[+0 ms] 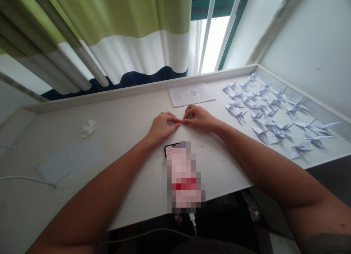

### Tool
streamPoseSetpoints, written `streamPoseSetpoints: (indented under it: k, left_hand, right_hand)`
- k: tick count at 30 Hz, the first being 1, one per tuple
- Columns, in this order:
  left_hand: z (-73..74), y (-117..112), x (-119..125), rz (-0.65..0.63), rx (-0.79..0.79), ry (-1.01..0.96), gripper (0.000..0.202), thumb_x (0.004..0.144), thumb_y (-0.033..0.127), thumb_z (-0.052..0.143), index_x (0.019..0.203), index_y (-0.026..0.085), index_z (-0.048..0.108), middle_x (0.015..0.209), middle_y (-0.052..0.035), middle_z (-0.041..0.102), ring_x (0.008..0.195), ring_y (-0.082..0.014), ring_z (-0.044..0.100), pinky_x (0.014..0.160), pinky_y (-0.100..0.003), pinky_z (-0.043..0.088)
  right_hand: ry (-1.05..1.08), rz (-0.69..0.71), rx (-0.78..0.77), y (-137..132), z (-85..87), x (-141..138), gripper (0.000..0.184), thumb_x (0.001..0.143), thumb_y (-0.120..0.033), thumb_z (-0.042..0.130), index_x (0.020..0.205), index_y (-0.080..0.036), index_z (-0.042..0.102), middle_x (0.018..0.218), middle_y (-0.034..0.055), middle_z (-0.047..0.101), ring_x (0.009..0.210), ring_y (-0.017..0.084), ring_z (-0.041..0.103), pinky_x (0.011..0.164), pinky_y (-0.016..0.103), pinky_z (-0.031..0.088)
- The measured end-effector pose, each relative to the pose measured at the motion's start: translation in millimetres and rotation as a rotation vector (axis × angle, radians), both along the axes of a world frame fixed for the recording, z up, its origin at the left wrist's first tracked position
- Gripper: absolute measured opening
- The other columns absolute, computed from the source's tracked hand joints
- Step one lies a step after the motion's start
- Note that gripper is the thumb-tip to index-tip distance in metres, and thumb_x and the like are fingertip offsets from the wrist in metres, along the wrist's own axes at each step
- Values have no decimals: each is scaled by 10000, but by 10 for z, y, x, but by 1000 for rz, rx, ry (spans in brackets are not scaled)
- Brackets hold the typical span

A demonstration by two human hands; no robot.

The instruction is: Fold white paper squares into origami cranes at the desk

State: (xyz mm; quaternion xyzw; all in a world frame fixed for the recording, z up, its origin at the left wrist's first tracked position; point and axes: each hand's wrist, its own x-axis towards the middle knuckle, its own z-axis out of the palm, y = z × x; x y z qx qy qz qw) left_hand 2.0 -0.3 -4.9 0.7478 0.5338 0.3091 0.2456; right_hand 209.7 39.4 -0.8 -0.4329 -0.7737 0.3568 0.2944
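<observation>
Cranes point(257, 115) crowd the desk's point(131, 111) right edge, a phone point(183, 173) the front; from left hand point(163, 125) to back edge, it's free.

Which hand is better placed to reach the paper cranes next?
Right, I'd judge: the right hand is nearer the paper cranes, which sit on its side of the desk; the left hand would likely have to cross past it.

1. No words, numbers or brands legible.
2. Paper sheet point(192, 96), just beyond the right hand point(202, 118): ruled lines and small dark marks resembling writing, denser toward its right half; too small and faint to read.
3. Phone point(183, 173), on the body side of the left hand point(162, 125) and right hand: pink screen mostly under pixel blocks, red band low down; content unreadable.
</observation>
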Motion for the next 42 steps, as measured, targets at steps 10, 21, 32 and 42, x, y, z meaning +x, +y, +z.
streamPoseSetpoints:
  k: [10,21,32,42]
  left_hand:
    - [67,-8,-36,-34,-35,-10,161,883,231,711,937,256,860,1088,-48,794,1073,-246,704,1074,-406,527]
    - [49,-7,-31,-29,-14,8,174,899,235,688,926,262,858,1083,-54,795,1091,-257,690,1029,-408,544]
    - [33,-17,-25,-19,-3,2,134,892,301,735,931,258,856,1068,-55,797,1088,-262,692,1050,-422,530]
    - [26,-13,7,24,-23,-21,79,856,248,765,876,264,840,1059,-40,786,1078,-253,691,1078,-421,525]
  right_hand:
    - [-41,66,43,25,15,32,129,797,-285,833,746,-210,740,990,77,642,895,232,599,887,415,506]
    - [-33,61,10,29,-6,39,108,811,-315,836,808,-225,775,1030,79,646,924,238,605,891,417,514]
    - [-17,12,43,11,-37,10,102,791,-287,829,787,-203,772,999,83,665,936,243,629,868,400,512]
    - [8,70,-23,15,47,110,97,852,-278,725,819,-217,793,1014,79,715,863,215,645,866,407,537]
